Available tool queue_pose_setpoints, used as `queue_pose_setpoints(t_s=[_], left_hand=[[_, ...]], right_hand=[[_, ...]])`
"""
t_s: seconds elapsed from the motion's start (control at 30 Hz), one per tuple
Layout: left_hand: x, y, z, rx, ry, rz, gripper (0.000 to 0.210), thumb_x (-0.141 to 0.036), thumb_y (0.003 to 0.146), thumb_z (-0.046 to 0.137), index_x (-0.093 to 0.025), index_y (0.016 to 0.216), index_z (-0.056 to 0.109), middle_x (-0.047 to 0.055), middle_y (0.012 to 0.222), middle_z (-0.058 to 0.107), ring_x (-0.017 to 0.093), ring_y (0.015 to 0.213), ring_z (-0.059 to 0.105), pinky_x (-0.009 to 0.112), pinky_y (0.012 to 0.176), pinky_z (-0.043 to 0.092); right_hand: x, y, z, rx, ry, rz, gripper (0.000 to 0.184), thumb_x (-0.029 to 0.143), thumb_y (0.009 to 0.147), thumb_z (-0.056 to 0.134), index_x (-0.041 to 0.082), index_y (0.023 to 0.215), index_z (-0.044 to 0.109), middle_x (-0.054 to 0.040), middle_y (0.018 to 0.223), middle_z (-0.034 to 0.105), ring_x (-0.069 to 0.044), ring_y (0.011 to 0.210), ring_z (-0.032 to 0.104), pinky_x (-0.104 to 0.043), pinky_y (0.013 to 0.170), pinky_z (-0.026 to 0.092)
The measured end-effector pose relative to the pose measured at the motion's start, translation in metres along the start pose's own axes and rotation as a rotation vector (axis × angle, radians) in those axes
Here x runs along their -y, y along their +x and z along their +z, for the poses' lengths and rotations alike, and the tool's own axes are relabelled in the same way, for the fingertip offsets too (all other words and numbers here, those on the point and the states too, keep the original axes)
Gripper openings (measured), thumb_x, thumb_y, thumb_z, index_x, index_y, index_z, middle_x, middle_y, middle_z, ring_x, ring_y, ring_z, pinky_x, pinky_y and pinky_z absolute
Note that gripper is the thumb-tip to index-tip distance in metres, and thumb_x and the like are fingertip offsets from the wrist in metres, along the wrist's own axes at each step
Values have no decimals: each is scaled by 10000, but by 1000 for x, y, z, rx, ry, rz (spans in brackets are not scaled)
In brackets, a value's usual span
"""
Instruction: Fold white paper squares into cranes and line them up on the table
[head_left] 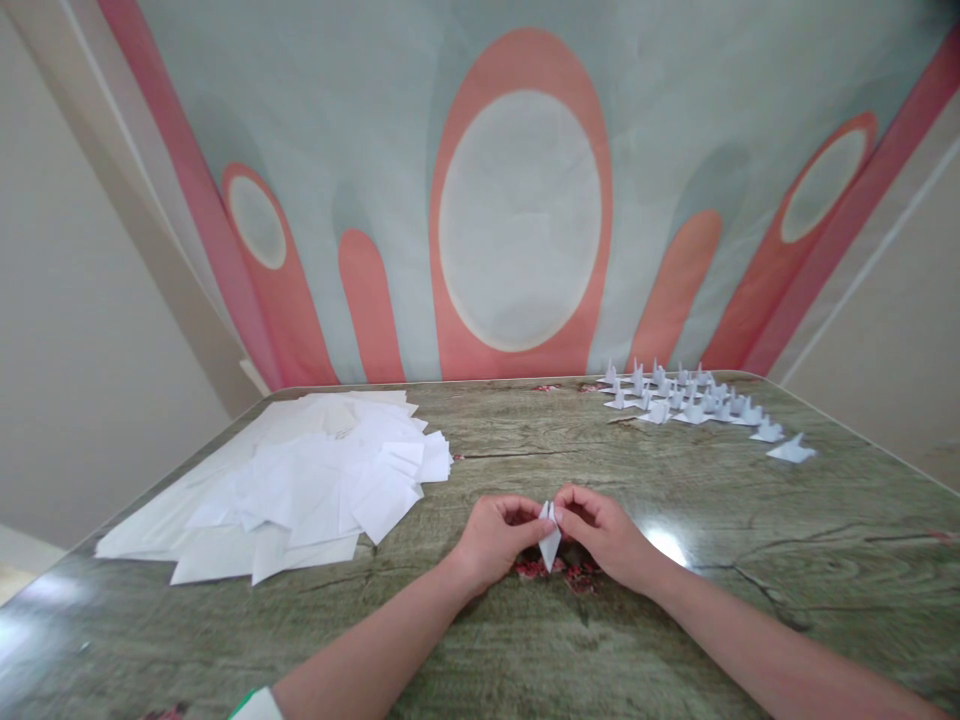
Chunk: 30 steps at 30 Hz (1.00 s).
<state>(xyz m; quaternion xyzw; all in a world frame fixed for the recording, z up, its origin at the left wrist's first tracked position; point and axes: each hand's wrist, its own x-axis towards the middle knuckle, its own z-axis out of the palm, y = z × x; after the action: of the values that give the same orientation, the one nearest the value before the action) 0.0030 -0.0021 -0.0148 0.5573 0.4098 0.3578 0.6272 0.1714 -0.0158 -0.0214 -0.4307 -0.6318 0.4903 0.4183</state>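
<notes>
A small piece of folded white paper (550,548), narrow and kite-shaped with a split at its top, is held just above the table in front of me. My left hand (499,535) pinches its left side between thumb and fingers. On the opposite side, my right hand (600,530) grips the upper right edge with thumb and forefinger. The paper's pointed lower end hangs free between both hands.
To the left lies a wide, overlapping pile of white paper sheets (300,490). Several folded paper cranes (694,408) stand in rows at the back right of the wood-patterned table (517,430). A printed backdrop (521,365) rises behind the far edge.
</notes>
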Motion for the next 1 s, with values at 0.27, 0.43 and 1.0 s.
queue_pose_setpoints(t_s=[0.27,0.43,1.0], left_hand=[[-3,-2,-1,10,13,3,268,-358,655,708,-108,752,692,35,678,663,119,572,545,222,575,424],[-7,-3,0,23,1,2,278,-366,650,707,-103,739,691,35,658,653,114,559,531,220,569,420],[4,2,0,-59,140,86,226,-321,681,685,-104,743,676,46,691,667,122,592,559,221,587,436]], right_hand=[[5,0,0,6,75,9,196,357,813,534,176,738,519,42,619,480,-102,588,442,-220,555,362],[5,0,-3,48,129,11,170,337,826,531,172,847,569,25,670,525,-107,632,475,-227,600,391],[-3,3,-2,11,79,-21,157,317,808,571,161,796,574,27,666,521,-90,597,457,-212,561,378]])
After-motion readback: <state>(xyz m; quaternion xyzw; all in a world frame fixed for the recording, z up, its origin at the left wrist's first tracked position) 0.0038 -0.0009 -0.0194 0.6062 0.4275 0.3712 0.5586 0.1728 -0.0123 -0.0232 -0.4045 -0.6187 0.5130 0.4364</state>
